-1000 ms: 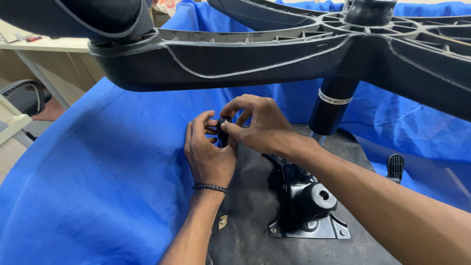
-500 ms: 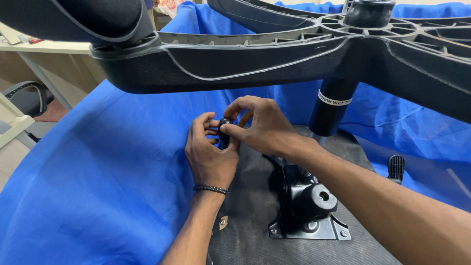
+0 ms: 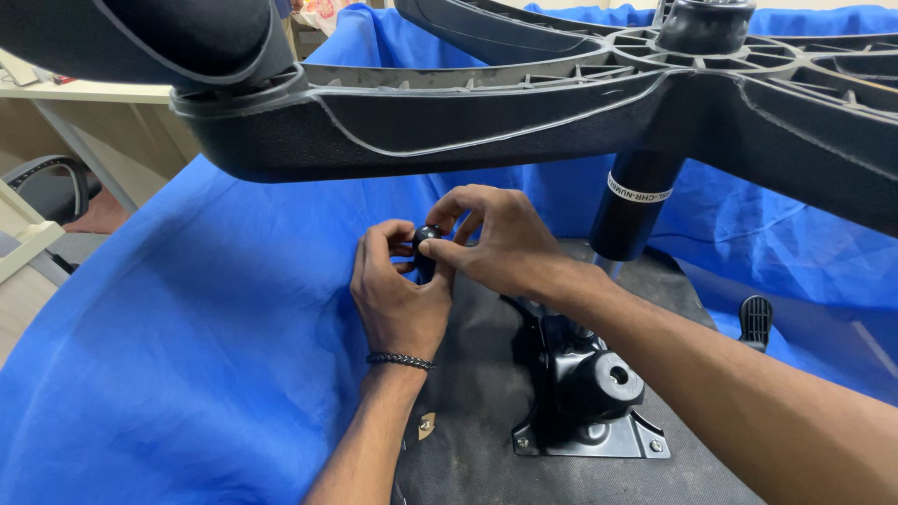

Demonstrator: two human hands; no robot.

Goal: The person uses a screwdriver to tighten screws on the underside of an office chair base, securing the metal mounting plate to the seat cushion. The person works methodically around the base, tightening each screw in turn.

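Observation:
An upturned office chair lies on a blue cloth (image 3: 187,337). Its black star base (image 3: 486,112) spans the top of the view, and the gas cylinder (image 3: 631,210) runs down to the black metal tilt mechanism (image 3: 589,393) bolted to the dark seat underside (image 3: 477,374). My left hand (image 3: 398,299), with a braided bracelet at the wrist, and my right hand (image 3: 496,243) meet over the seat's left edge. Both pinch a small black round knob (image 3: 427,236) between their fingertips. What the knob attaches to is hidden by my fingers.
A black lever handle (image 3: 756,318) sticks up at the right of the seat. A pale desk (image 3: 84,91) and another chair's dark armrest (image 3: 42,182) stand at the left beyond the cloth. The base arms hang low over my hands.
My hands stay together on the knob; the fingers have shifted slightly around it. The chair has not moved.

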